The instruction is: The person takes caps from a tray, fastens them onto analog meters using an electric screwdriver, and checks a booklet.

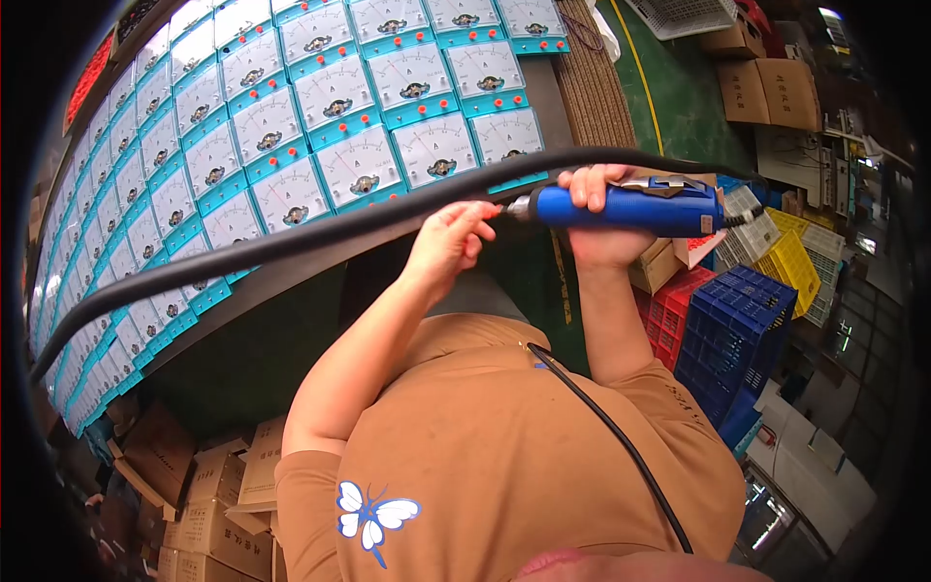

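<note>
My right hand (601, 215) is wrapped around a blue electric screwdriver (635, 210), held level with its tip toward the left. My left hand (451, 242) is closed in a pinch at the screwdriver's tip, where a small red piece (500, 209) shows at the fingertips. Whether it sits on the bit or only between the fingers, I cannot tell. Beyond both hands, rows of analog ammeters (335, 92) with white faces, teal bases and red terminals cover the table. A thick black hose (291, 244) crosses in front of them, passing just above the hands.
Blue crates (734, 335), a red crate (676, 308) and a yellow crate (787, 257) are stacked at my right. Cardboard boxes (218, 519) stand low on the left, and more boxes (776, 92) lie at the upper right. A black cord (621, 436) hangs over my shirt.
</note>
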Tool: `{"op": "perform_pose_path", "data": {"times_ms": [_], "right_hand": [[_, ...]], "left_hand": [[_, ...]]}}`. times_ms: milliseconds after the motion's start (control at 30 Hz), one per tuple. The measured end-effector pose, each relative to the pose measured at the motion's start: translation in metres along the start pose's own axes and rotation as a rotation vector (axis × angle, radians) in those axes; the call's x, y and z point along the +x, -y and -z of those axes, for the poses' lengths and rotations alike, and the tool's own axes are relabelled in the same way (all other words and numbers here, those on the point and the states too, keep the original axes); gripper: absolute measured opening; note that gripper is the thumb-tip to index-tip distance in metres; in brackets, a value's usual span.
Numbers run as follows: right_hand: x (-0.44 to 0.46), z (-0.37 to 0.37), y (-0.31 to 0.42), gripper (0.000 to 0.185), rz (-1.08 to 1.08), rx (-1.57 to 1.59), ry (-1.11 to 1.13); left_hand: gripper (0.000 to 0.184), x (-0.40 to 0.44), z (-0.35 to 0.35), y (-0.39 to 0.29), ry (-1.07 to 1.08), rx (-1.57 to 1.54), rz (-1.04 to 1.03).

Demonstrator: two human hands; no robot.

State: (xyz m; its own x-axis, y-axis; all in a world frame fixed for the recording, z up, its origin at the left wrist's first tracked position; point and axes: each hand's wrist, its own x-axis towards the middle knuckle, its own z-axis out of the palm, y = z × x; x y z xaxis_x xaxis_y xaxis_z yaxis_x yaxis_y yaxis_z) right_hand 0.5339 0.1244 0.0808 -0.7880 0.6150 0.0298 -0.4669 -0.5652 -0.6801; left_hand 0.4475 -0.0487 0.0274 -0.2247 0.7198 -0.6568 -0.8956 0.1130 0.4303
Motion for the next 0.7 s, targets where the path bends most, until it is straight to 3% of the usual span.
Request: {"op": "perform_pose_path", "data": {"times_ms": [167, 267, 400, 633, 700], "right_hand": [[0.015, 0.029, 0.006, 0.066, 0.303, -0.336, -0.034], [0.017, 0.040, 0.004, 0.067, 0.257, -0.345, -0.078], [0.018, 0.037, 0.003, 0.061, 0.220, -0.275, -0.098], [0.017, 0.015, 0.008, 0.052, 0.034, 0.043, 0.045], [0.017, 0.010, 0.006, 0.051, 0.063, 0.003, 0.056]], "left_hand": [[0.021, -0.002, 0.022, 0.006, 0.006, 0.007, -0.036], [0.021, -0.003, 0.029, 0.013, 0.032, -0.056, 0.063], [0.023, -0.003, 0.032, 0.016, 0.057, -0.065, 0.043], [0.017, 0.006, 0.022, 0.007, 0.052, -0.092, 0.025], [0.018, 0.008, 0.020, 0.004, 0.047, -0.141, 0.036]]}}
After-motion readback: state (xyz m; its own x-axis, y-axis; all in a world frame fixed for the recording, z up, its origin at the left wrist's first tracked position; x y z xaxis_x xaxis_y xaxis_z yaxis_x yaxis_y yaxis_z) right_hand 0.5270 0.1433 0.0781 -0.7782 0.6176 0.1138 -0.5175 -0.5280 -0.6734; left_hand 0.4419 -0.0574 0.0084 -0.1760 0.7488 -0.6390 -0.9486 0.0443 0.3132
